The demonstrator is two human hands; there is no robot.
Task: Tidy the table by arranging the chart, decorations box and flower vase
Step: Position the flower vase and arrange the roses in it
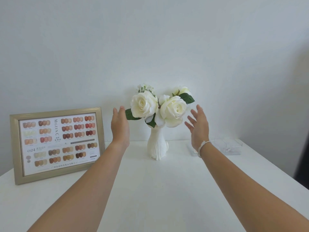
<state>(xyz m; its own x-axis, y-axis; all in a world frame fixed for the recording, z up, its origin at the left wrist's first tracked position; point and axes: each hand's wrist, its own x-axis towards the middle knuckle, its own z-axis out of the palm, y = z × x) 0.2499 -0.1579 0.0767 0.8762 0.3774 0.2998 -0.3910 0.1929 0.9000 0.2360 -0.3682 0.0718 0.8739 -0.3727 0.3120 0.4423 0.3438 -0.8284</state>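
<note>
A nail-colour chart [58,143] in a brushed champagne frame stands upright on the smooth white table [150,190], left of the left hand [120,125]. Both hands are raised with straight, relaxed fingers, flanking a matte white, sculpted flower vase [157,146] of soft cream roses without touching it. Behind the right hand [199,129], partly hidden by its wrist, lies the clear plastic decorations box [229,146].

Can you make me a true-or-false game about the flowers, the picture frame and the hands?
1. The flowers are white. True.
2. The left hand grips the vase. False: it is open beside the flowers, holding nothing.
3. The framed chart stands left of the vase. True.
4. The right hand holds the clear box. False: it is open, and the box sits on the table.
</note>
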